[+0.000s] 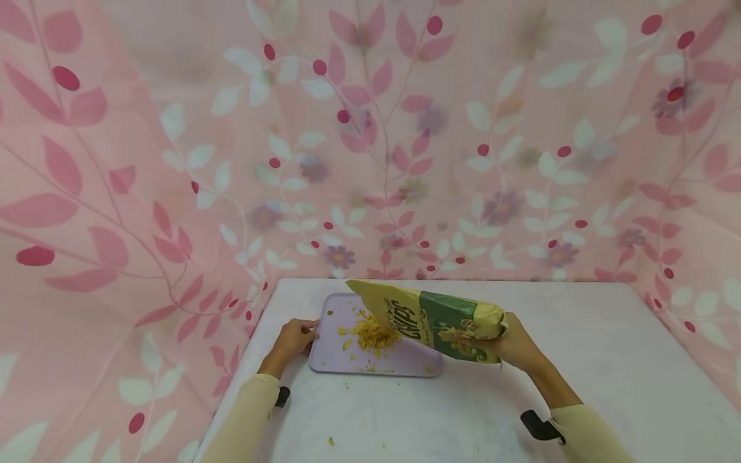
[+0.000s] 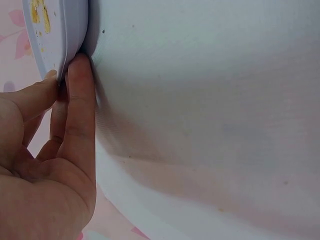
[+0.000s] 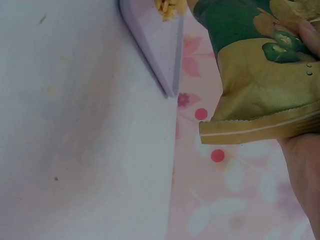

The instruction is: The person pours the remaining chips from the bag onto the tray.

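A lilac rectangular tray (image 1: 332, 358) lies on the white table, with a heap of yellow chips (image 1: 373, 334) in its middle and crumbs scattered around it. My left hand (image 1: 294, 339) pinches the tray's left edge; the left wrist view shows the thumb on the rim (image 2: 75, 30) and fingers beneath it. A green and yellow chips bag (image 1: 446, 321) is tilted over the tray, its left end low above the heap. Around the bag's right end, my right hand (image 1: 519, 347) grips it. The sealed crimped end (image 3: 260, 131) shows in the right wrist view. How much remains inside the bag is hidden.
Small crumbs, one larger fleck (image 1: 331, 442) among them, dot the white table (image 1: 440, 424) in front of the tray. Pink floral cloth (image 1: 382, 161) hangs behind the table and along both sides. Dark straps circle both wrists.
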The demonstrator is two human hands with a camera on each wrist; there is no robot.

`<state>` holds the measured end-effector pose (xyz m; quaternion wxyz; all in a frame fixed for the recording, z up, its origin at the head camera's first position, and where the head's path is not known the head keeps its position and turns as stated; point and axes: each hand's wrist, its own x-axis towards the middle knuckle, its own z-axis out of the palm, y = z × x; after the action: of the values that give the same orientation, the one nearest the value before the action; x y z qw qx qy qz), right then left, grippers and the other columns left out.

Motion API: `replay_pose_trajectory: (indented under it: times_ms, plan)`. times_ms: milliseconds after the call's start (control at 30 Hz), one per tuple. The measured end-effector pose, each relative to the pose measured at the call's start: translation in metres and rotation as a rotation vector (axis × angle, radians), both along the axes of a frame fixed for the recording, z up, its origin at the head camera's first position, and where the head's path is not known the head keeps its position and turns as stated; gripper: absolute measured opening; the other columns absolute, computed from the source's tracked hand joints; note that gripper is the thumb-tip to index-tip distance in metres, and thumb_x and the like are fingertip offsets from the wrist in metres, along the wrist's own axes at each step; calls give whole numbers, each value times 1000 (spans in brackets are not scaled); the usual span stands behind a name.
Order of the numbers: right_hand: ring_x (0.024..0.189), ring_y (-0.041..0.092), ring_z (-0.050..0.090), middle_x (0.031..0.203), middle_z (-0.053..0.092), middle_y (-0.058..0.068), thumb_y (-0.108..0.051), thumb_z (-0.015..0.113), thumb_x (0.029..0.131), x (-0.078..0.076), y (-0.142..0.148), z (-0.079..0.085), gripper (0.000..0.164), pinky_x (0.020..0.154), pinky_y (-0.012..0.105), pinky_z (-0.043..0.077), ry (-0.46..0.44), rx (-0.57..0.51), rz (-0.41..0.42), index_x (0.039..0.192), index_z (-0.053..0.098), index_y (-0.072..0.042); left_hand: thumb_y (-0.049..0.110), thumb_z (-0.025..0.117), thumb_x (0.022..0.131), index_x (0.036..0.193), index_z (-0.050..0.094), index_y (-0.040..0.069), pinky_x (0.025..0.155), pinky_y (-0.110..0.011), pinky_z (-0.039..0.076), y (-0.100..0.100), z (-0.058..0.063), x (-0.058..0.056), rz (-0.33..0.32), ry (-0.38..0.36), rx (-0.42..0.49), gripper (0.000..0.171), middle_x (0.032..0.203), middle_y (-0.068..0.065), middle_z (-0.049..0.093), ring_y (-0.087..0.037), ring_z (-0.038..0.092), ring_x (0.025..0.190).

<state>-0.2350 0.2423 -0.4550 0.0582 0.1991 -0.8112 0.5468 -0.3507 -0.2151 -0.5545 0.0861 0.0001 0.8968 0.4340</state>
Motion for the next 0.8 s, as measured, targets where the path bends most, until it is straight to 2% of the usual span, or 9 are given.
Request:
replay_pose_trajectory:
  times_ms: [200,300,433,533,667,767,800]
  plan:
    - [103,12,65,114,68,7,3,80,77,-6,6,-10,55,81,31,56,-12,-134,39,127,57,2,3,67,90,132,58,0,55,-32,56,0,-2,2,-1,-15,-1,43,80,-8,66,-18,65,63]
    - [100,11,66,112,69,7,3,80,76,-12,10,-19,53,80,30,56,-4,-94,30,125,60,3,3,67,90,132,59,1,56,-32,56,1,-1,3,4,-12,-1,42,81,-8,67,-18,65,63]
    - [97,7,65,111,68,12,-5,83,75,-14,15,-31,54,79,28,55,0,34,-14,125,61,0,2,67,90,131,59,-1,55,-31,56,2,-4,6,1,-2,0,42,81,-8,67,-18,65,62]
    - [100,7,64,113,68,4,-5,82,77,-7,14,-23,55,80,28,55,-9,-17,8,127,60,-3,2,68,90,131,59,-1,55,-31,56,1,-10,6,0,-8,-1,43,81,-7,67,-17,65,62]
    - [99,8,65,110,69,-1,5,78,77,0,9,-9,50,76,29,57,52,-92,44,124,61,1,2,67,90,132,59,1,55,-32,56,0,-11,4,6,-26,2,43,82,-7,67,-18,64,62]
    - [97,8,66,108,70,10,5,80,76,-2,4,-4,47,75,29,57,72,-30,25,119,62,6,1,67,89,131,59,1,55,-32,56,1,-7,1,14,-12,7,42,82,-8,67,-18,64,63]
    - [95,6,66,107,70,11,3,80,76,-1,2,-2,46,75,28,56,54,-5,15,119,63,6,1,67,89,131,60,1,54,-32,56,1,-6,-1,13,-5,6,42,82,-9,67,-18,64,63]
